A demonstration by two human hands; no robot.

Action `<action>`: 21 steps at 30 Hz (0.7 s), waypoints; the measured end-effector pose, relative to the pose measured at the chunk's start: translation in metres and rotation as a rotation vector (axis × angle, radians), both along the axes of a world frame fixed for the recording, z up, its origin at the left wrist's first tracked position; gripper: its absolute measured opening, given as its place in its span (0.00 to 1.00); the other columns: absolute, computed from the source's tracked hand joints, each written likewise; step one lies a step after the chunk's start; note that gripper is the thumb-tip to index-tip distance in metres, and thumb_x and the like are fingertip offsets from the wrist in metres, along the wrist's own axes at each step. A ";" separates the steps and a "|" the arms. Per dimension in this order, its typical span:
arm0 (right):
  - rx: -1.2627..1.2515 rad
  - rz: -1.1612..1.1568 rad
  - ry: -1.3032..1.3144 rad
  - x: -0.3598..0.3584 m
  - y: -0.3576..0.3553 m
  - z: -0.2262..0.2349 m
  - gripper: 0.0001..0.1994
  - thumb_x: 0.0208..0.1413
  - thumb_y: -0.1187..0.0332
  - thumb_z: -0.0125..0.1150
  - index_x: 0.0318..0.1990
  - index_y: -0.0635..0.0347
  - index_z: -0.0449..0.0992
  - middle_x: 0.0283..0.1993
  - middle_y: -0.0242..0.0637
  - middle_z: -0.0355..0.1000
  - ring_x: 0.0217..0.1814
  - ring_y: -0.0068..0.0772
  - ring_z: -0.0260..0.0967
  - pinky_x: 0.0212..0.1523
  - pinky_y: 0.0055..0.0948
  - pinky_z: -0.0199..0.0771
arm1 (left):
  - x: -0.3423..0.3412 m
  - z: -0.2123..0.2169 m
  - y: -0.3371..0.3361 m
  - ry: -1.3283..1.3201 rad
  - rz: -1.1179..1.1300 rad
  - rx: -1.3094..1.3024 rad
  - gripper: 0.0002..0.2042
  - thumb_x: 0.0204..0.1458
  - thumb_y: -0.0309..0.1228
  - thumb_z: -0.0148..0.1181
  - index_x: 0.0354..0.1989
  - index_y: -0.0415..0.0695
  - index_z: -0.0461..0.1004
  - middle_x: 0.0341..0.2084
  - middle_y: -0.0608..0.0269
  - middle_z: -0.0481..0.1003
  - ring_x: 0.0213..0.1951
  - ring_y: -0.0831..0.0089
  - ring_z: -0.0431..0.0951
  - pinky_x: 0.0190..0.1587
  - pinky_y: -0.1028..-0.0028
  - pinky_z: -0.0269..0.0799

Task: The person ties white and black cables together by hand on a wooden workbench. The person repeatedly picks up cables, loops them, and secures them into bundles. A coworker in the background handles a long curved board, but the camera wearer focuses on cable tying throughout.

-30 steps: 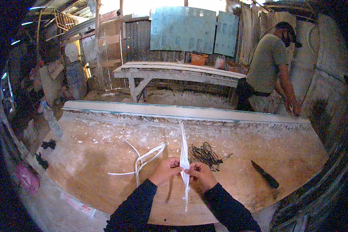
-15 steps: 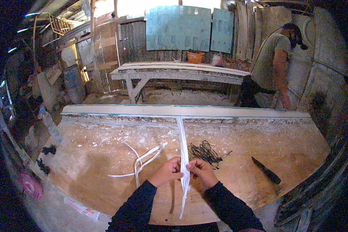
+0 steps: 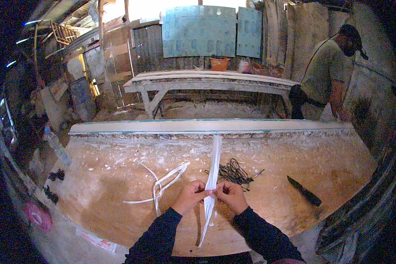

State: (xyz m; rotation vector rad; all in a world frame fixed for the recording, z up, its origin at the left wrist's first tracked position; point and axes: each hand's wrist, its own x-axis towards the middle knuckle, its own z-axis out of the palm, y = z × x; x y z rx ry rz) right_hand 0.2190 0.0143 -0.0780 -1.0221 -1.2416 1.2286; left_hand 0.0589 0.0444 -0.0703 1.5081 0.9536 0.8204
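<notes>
Two bare hands meet near the middle of the head view, the only one I have to work from. The left hand and the right hand are both closed on a long white strip, each pinching it between thumb and fingers from its own side, the fingertips nearly together. The strip runs from near the front of a pale board down through both grips, its tail pointing toward the near edge of the table. I judge that gripping it from two sides keeps the middle part steady; its shadow suggests that the lower part is lifted off the wood. Loose white strips lie to the left and black cords just beyond the right hand, probably for easy reach. A dark knife lies farther right, well apart from the fingers. Both forearms, in dark sleeves, slant inward from the lower edge, with the fingers curled.
</notes>
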 end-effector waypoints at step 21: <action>0.293 -0.138 -0.508 -0.001 -0.005 0.004 0.03 0.45 0.73 0.55 0.26 0.61 0.68 0.22 0.26 0.64 0.23 0.13 0.58 0.23 0.16 0.60 | 0.001 0.000 -0.002 0.056 -0.026 0.148 0.07 0.45 0.29 0.56 0.30 0.38 0.71 0.22 0.69 0.72 0.25 0.84 0.69 0.27 0.83 0.65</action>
